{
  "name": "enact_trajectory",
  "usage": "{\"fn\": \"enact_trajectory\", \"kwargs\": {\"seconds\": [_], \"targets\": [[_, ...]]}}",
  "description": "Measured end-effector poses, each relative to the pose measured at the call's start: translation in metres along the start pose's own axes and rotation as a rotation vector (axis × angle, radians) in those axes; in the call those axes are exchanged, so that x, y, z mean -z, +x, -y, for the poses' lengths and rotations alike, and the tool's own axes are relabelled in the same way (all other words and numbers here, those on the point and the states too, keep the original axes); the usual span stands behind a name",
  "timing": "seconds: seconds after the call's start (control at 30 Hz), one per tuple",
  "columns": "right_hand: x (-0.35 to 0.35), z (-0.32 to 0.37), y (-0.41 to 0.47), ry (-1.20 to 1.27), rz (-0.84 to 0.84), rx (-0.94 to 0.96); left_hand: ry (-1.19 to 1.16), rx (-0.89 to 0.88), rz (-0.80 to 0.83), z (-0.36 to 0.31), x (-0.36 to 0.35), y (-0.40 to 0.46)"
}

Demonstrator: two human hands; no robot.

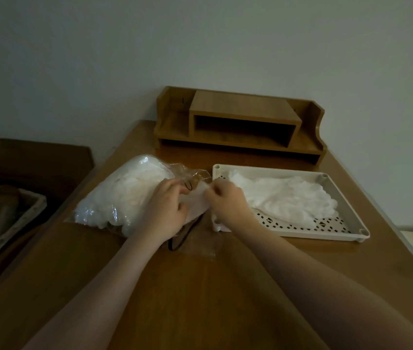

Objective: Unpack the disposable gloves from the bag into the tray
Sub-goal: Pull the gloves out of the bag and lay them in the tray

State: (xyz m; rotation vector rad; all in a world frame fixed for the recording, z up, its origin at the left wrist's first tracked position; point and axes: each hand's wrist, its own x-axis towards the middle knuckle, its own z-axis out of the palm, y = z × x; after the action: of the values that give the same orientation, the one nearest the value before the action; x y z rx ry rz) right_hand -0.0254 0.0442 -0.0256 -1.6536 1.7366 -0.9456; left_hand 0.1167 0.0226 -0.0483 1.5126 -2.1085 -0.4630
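Pulling thin gloves from the bag mouth.
Both hands pinch them: left hand steadies the bag on the surface, right hand grip draws toward the tray, already holding a pile.

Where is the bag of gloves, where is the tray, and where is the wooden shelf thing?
bag of gloves point(124, 195): head view, on its bulging clear plastic side.
tray point(346, 198): head view, on its right rim.
wooden shelf point(240, 107): head view, on the top of its middle box.
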Motion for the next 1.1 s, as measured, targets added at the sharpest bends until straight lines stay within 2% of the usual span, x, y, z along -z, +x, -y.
{"fn": "enact_trajectory", "kwargs": {"seconds": [0.07,0.13,0.27,0.47,0.63,0.73,0.8,0.87,0.93,1.0,1.1], "targets": [[0.016,-0.001,0.000,0.374,-0.050,-0.135,0.133,0.030,0.110,0.001,-0.005,0.001],[0.026,-0.002,0.001,0.593,-0.108,-0.204,0.277,0.047,0.185,0.001,-0.011,0.004],[0.044,0.000,0.000,0.983,-0.187,-0.271,0.315,0.062,0.130,-0.002,-0.017,0.008],[0.063,-0.004,0.004,1.170,-0.277,-0.238,0.501,0.091,0.054,0.001,-0.018,0.011],[0.085,-0.016,0.006,1.474,-0.291,-0.225,0.703,0.179,0.041,-0.016,-0.006,0.007],[0.100,-0.028,0.005,1.501,-0.223,-0.223,0.594,0.035,-0.090,-0.036,-0.006,0.005],[0.110,-0.032,0.002,1.493,-0.128,-0.192,0.374,-0.191,-0.201,-0.055,-0.007,0.008],[0.124,-0.037,-0.002,1.417,-0.031,-0.144,0.091,-0.329,-0.205,-0.084,-0.004,0.013],[0.136,-0.039,-0.006,1.229,0.052,-0.086,-0.110,-0.342,-0.132,-0.117,-0.002,0.020],[0.143,-0.041,-0.008,1.033,0.105,-0.028,-0.249,-0.308,0.017,-0.146,-0.001,0.028],[0.154,-0.043,-0.011,0.755,0.019,-0.008,-0.363,-0.189,0.253,-0.179,-0.001,0.041]]}}
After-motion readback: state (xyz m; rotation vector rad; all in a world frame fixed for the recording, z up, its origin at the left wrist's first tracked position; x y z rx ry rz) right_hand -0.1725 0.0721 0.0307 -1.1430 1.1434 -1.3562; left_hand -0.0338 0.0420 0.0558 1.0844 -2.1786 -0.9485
